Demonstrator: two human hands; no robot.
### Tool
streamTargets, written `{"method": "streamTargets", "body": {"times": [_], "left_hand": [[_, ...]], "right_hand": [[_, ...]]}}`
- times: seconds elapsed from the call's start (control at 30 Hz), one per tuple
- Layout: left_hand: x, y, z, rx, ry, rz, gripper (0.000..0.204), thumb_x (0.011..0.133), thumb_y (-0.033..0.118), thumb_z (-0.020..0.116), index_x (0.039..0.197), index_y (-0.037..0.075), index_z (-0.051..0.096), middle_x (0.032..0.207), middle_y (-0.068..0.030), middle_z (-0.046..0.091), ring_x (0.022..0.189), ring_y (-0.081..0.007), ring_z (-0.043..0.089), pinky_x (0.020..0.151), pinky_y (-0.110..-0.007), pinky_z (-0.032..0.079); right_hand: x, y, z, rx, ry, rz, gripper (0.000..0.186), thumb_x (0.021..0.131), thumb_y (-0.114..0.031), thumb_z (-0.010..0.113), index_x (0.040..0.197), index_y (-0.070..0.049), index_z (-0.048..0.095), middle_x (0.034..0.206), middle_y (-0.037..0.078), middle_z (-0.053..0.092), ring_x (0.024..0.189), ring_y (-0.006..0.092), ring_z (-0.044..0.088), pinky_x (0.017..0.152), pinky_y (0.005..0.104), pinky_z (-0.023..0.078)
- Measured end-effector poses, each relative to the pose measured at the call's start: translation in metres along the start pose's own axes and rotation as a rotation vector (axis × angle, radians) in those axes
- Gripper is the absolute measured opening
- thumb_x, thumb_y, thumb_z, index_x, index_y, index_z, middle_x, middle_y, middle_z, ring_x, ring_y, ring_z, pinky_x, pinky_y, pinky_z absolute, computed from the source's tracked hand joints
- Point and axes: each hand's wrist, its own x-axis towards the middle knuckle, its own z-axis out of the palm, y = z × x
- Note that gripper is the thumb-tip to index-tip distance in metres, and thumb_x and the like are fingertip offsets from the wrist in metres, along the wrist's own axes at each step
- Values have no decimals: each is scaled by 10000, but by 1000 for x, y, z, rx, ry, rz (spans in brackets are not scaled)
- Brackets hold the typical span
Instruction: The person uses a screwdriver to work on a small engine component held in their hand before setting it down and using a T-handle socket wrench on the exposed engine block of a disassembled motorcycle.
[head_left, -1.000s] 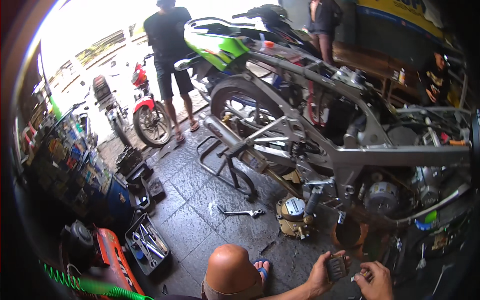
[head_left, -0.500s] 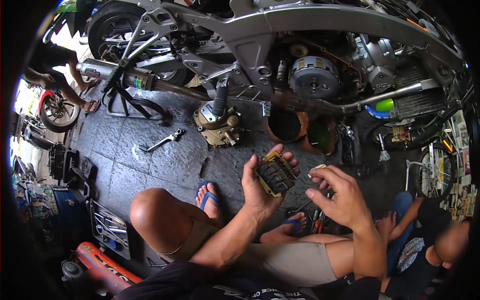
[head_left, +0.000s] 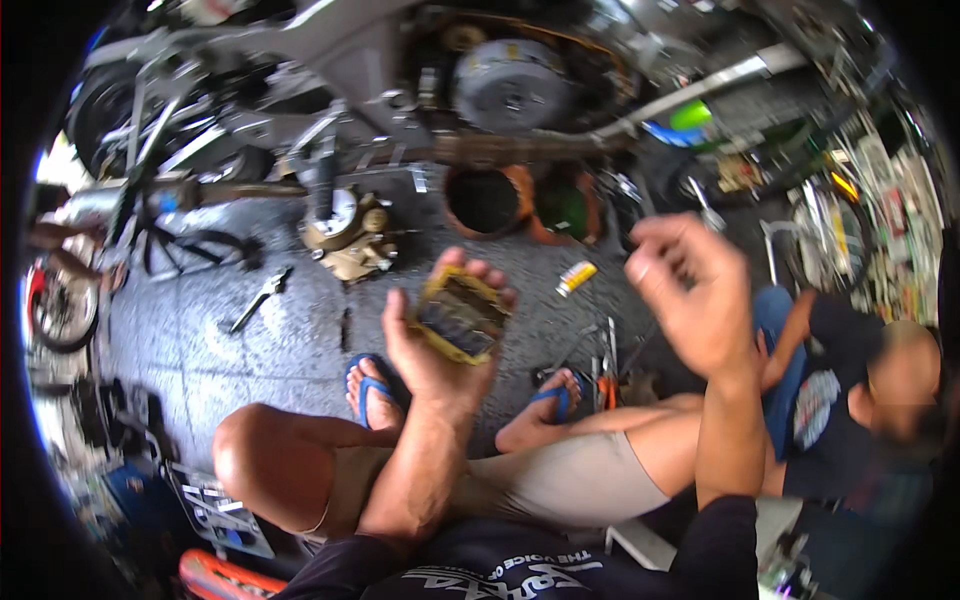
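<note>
My left hand (head_left: 425, 325) grips a dark, ribbed, box-like part (head_left: 457, 314) with a yellow rim, resting in the palm. My right hand (head_left: 690, 280) is raised to the right, blurred, fingers bent and apart, with nothing visible in it. A small yellow-and-white tube (head_left: 576, 278) is between my hands, apart from both, over the floor. Beyond them are a brass-coloured engine cover (head_left: 356, 243) and two open containers (head_left: 485, 172) below the bike frame.
A stripped motorcycle frame (head_left: 330, 75) spans the top. A wrench (head_left: 258, 300) lies on the tiles. Tools (head_left: 608, 380) lie by my right foot. A person (head_left: 835, 435) in dark clothing sits close on the right. An orange tank (head_left: 225, 575) is at lower left.
The view has swung down. My right hand has let go of the small tube and moved up and away from it. My left hand still holds the ribbed part.
</note>
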Motion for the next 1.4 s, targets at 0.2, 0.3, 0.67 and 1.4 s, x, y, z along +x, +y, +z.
{"method": "streamTargets", "body": {"times": [0.2, 0.3, 0.67, 1.4], "left_hand": [[7, 1, -9, 166, -45, 88, 482, 882, 446, 470, 1077, 18, 577, 983, -129, 643, 932, -257, 607, 870, -381, 481], [16, -38, -18, 49, 25, -59, 536, 916, 526, 458, 1143, 63, 604, 1034, -95, 657, 961, -228, 617, 841, -386, 487], [6, -26, 12, -93, -49, 43, 452, 974, 478, 474, 1217, 108, 568, 843, -3, 628, 714, -116, 624, 608, -273, 506], [-63, 92, 48, 51, -146, 484, 484, 1032, 331, 323, 1414, 39, 379, 1253, -95, 547, 1194, -203, 525, 1044, -343, 404]], "right_hand": [[-11, 54, -33, -6, 181, 143, 167, 939, -128, 602, 992, 20, 657, 856, 10, 603, 749, 78, 513, 664, 219, 415], [-32, 115, -34, -66, 74, 12, 113, 949, -78, 541, 982, 21, 582, 891, 33, 584, 764, 88, 515, 680, 245, 440], [-13, 89, 67, -190, -418, 21, 361, 948, -226, 600, 1150, 72, 616, 1094, 189, 678, 969, 271, 633, 906, 384, 470], [-3, -142, 122, 213, -432, -254, 275, 815, -156, 708, 1005, -7, 575, 953, 26, 562, 847, 89, 560, 741, 227, 480]]}}
